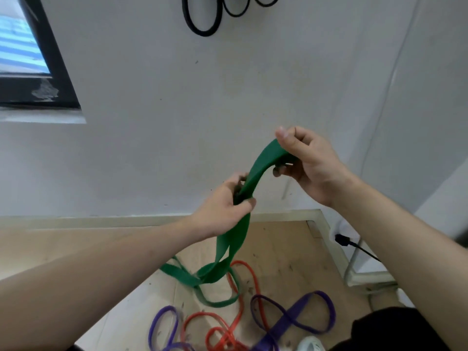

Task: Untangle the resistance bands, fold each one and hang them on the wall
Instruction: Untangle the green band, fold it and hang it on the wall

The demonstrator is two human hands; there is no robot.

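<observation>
Green band (pixel 258 165) in curled fingers of left hand (pixel 222 211) and right hand (pixel 311 168); red band (pixel 243 262), purple band (pixel 296 310) beneath.

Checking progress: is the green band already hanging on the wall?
No, the left hand and right hand grip the green band, whose lower end lies on the floor.

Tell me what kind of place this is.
Probably a bare indoor room used for workout gear: black bands hang on the white wall, a red band and purple bands lie tangled on the brown floor, and the left hand and right hand grip a green band.
</observation>
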